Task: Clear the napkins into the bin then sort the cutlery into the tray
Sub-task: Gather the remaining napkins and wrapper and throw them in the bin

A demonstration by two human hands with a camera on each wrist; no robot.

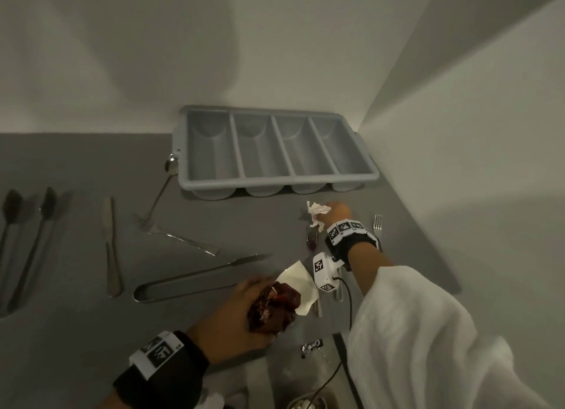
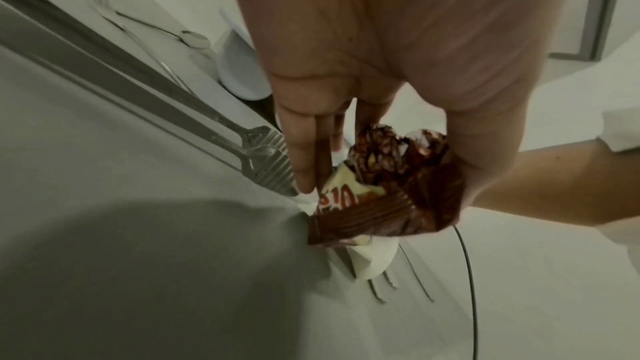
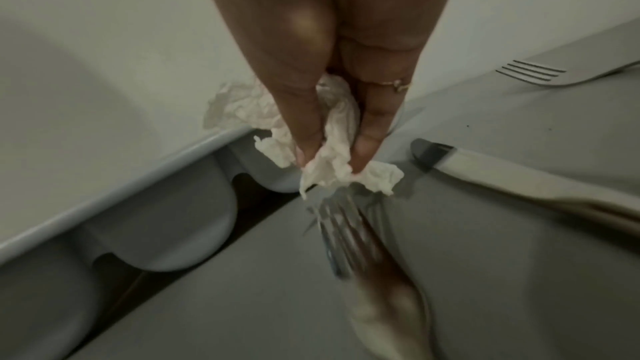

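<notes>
A: Which step is in hand?

B: Napkin clearing, it is judged. Left of the tray, 2 dark spoons, a knife and tongs are left lying. In front of the tray, a brown wrapper is gripped in the curled left hand, above a flat napkin. Just in front of the tray's right end, a crumpled napkin is pinched by the right hand, just above a fork.

A: And next?

B: The bin cannot be made out. Both bundles would need to be carried there and released; all 4 tray compartments are seen empty.
</notes>
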